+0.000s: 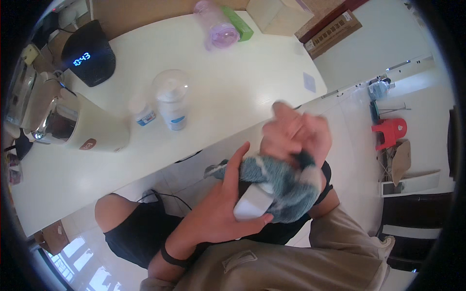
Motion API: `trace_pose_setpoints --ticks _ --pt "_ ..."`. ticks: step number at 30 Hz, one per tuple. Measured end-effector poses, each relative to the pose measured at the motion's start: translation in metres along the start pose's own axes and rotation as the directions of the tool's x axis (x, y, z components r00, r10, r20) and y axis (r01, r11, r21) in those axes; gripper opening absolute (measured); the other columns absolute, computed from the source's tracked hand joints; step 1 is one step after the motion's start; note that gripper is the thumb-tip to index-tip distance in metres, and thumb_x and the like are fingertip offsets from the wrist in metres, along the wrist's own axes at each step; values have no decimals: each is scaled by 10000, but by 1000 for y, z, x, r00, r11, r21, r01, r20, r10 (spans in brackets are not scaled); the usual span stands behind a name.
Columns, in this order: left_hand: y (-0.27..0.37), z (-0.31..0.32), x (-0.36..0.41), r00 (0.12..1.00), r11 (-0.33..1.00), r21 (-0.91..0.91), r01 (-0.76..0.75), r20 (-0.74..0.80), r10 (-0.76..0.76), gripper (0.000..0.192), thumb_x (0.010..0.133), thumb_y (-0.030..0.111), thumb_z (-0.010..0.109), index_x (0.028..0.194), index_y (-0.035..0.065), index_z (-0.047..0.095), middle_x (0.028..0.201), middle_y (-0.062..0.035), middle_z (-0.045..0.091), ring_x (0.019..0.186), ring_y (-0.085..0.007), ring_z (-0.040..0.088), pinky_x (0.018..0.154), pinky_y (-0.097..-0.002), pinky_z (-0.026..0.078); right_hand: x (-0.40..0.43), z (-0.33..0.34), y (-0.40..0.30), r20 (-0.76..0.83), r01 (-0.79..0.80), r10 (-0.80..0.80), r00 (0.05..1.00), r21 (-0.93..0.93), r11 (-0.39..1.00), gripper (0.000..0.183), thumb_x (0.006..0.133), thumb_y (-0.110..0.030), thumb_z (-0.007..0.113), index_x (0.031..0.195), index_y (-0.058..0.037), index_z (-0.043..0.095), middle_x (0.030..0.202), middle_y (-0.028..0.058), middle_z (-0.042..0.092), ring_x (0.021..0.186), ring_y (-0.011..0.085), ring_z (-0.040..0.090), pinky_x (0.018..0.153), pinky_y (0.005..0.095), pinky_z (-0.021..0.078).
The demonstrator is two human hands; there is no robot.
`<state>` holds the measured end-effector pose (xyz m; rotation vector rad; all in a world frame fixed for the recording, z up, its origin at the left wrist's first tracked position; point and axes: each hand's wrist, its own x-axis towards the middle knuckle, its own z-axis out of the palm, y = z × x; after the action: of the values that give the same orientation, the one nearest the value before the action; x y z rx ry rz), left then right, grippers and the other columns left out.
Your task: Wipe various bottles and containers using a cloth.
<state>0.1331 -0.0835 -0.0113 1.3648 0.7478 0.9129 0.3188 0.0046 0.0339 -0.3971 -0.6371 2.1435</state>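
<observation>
My left hand (pixel 218 214) grips a smooth white object (pixel 253 203) with rounded edges, fingers and thumb spread along its sides; what it is cannot be told. A grey-green and white cloth (pixel 287 185) covers its far end and hides that part. My right hand (pixel 298 134), blurred by motion, is closed on the cloth's upper part, a dark fold showing under its fingers. One end of the cloth sticks out to the left beyond my left index finger. Both hands are above my lap, in front of the white table.
On the white table (pixel 225 91) stand a clear-domed bottle (pixel 172 102), a small white bottle (pixel 143 112), a cream appliance (pixel 98 123) and a black digital clock (pixel 91 54). A lilac bottle (pixel 220 31) lies beside a green box (pixel 238 23). A red stool (pixel 389 132) stands right.
</observation>
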Motion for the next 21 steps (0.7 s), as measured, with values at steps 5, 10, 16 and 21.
trace_pose_setpoints --ticks 5,10,16,21 --pt "9 -2 1 983 992 43 117 -145 -110 1053 795 208 824 1587 18 157 1153 -230 676 1011 -414 703 972 -445 522 9 -5 -38 -209 208 -222 952 -88 974 318 997 -401 502 985 -87 549 693 -65 366 555 68 315 514 219 275" --pt "-3 -6 6 847 800 595 75 -462 264 1018 689 186 930 1508 4 353 1197 -207 628 1072 -390 652 959 -459 526 21 -22 -32 -204 143 -301 932 -556 819 435 965 -420 533 1079 -4 587 780 -47 403 640 58 329 552 197 266" --pt "-24 -6 14 799 814 575 80 -526 292 997 702 141 909 1520 -16 362 1249 -213 594 1131 -400 610 962 -469 513 16 -7 7 222 182 132 966 -947 265 806 717 -351 897 1387 -46 567 840 28 585 590 112 520 553 229 403" --pt "-32 -10 16 783 774 626 88 -524 335 936 734 101 861 1518 -23 365 1263 -220 594 1136 -406 610 946 -465 512 16 2 19 128 129 74 989 -992 -13 820 734 -334 899 1393 -34 514 862 146 712 655 262 714 592 281 517"
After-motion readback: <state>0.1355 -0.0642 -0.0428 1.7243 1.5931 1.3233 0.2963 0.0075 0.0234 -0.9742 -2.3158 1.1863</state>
